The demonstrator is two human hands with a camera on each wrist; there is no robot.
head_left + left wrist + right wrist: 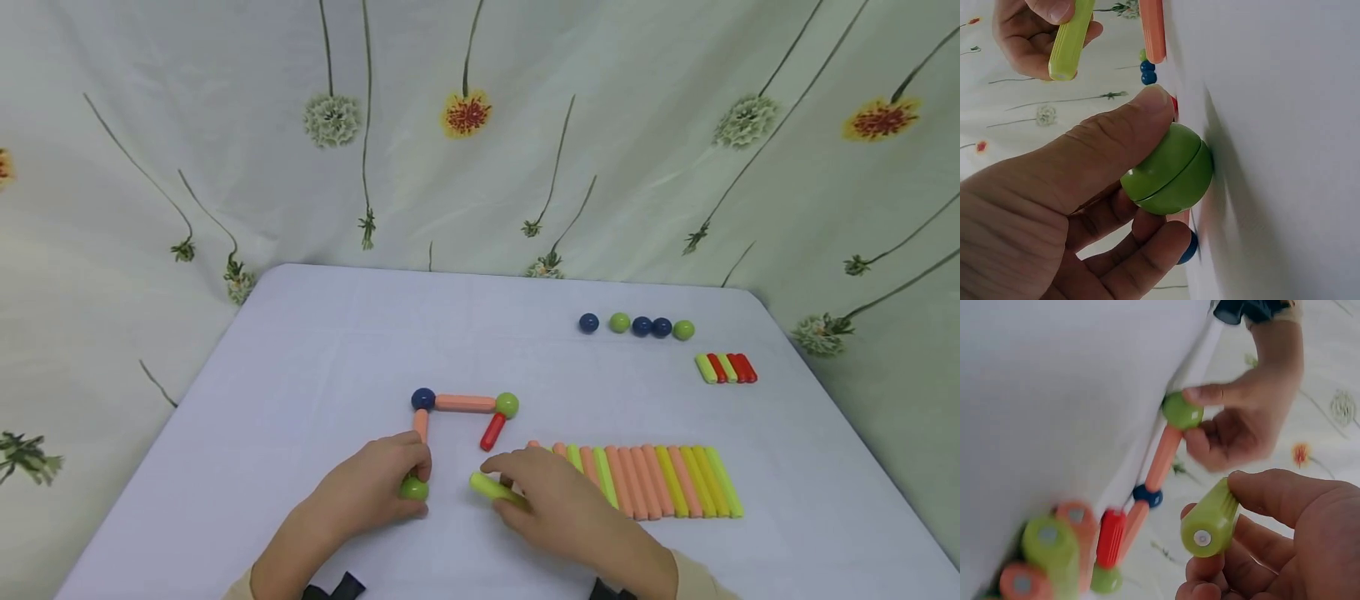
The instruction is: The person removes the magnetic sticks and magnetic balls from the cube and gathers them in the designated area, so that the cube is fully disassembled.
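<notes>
My left hand (375, 487) pinches a green ball (1169, 172) between thumb and fingers, close over the table. From this ball a salmon magnetic rod (1164, 456) runs to a dark blue ball (423, 399). Another salmon rod (465, 403) joins the blue ball to a second green ball (507, 405), and a short red rod (492, 432) slants back from there. My right hand (558, 504) holds a lime-green rod (495, 488) by thumb and fingers, its free end pointing toward the left hand. A pale round magnet shows in the rod's end in the right wrist view.
Beside the right hand lies a row of salmon, yellow and lime rods (652, 483), partly covered by that hand. Short red and lime rods (726, 368) lie farther right. Several blue and green balls (641, 326) line the back of the white table (337, 333).
</notes>
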